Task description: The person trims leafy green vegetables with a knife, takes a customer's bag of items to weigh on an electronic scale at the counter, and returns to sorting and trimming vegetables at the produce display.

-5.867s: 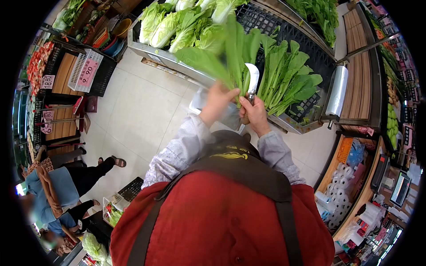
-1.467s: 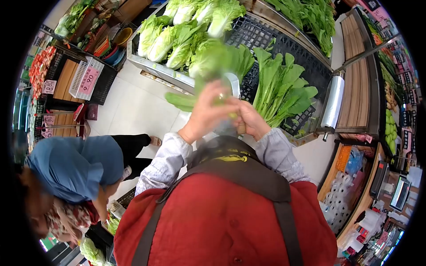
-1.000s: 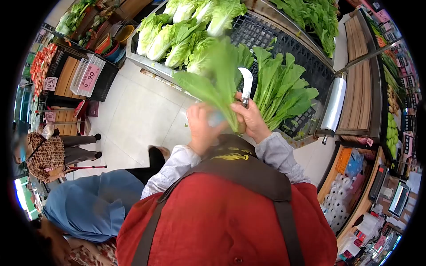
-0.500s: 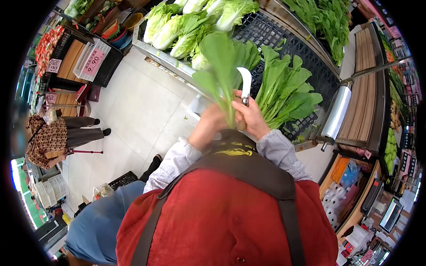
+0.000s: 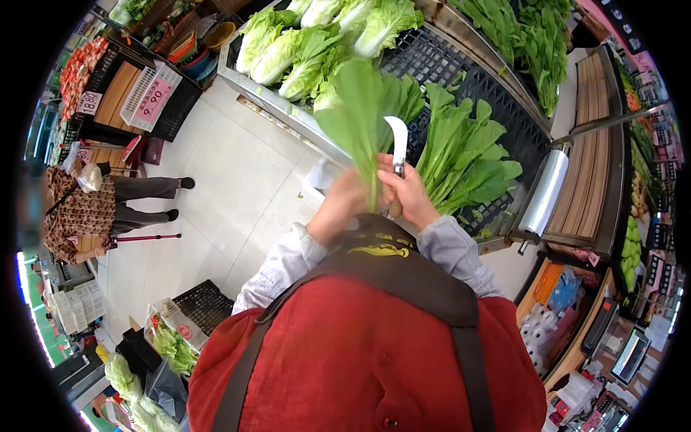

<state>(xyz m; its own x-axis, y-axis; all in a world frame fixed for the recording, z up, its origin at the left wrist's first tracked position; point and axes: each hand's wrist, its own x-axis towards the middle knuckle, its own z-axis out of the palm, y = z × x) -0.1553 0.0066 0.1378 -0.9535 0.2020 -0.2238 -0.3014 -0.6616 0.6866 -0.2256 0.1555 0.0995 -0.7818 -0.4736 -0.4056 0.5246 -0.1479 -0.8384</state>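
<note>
My left hand (image 5: 340,205), blurred, is closed around the stems of a bunch of leafy greens (image 5: 356,108), whose broad leaves fan up and away from me. Close beside it, my right hand (image 5: 412,194) grips the wooden handle of a hooked knife (image 5: 398,137). Its curved blade points away from me, next to the bunch. Fingers of my right hand are near the stems; whether they touch is unclear. Beyond that hand, more leafy greens (image 5: 468,147) lie on a black plastic grid (image 5: 425,54) in the display stand.
Napa cabbages (image 5: 277,57) fill the stand's far left. A plastic film roll (image 5: 545,191) is mounted on the right. At left, a person (image 5: 79,209) with a walking stick (image 5: 147,237) stands on the tiled floor (image 5: 223,165). A black crate (image 5: 209,309) sits at lower left.
The blue-trousered leg at lower left has left view, uncovering bagged greens and cabbages. The person with the walking stick has shifted slightly. My hands still hold the bunch and knife.
</note>
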